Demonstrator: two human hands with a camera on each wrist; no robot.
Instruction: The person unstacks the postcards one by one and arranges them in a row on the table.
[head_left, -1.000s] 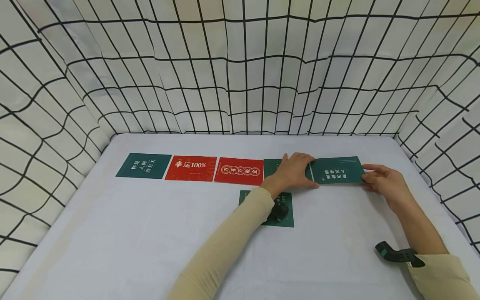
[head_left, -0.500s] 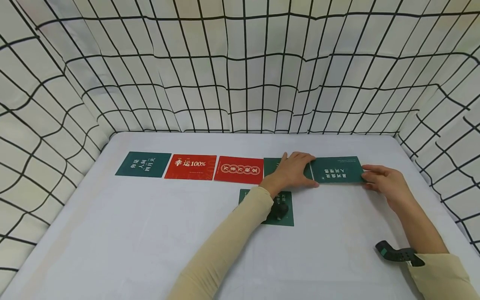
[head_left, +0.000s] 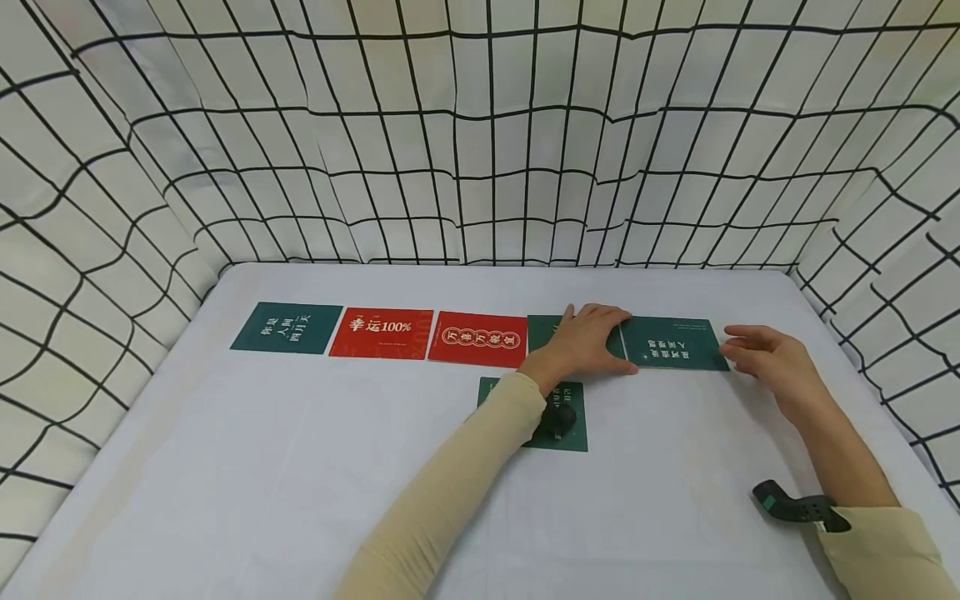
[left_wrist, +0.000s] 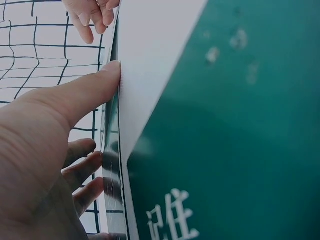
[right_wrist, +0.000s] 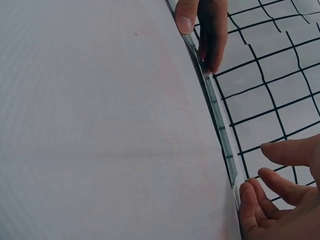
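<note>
A row of cards lies across the far part of the table. My left hand (head_left: 585,340) rests over a green card (head_left: 542,332), fingers spread, its thumb near the seam with the rightmost green card (head_left: 671,342). That rightmost card lies flat with white lettering turned upside down. Just off its right end is my right hand (head_left: 776,367), fingers loosely bent; in the right wrist view its thumb (right_wrist: 287,151) stands apart from the other fingers. Another green card (head_left: 572,437) lies nearer, partly hidden under the left forearm and a dark wrist camera (head_left: 558,419).
Further left in the row are two red cards, one with a ringed pattern (head_left: 478,338) and one reading 100% (head_left: 381,333), then a green card (head_left: 287,327). A white cloth covers the table (head_left: 262,467). Black netting (head_left: 491,150) rises behind and at both sides.
The rightmost card's right end has come down flat and turned slightly toward me. My right fingers have let go of it. The left hand has stayed in place.
</note>
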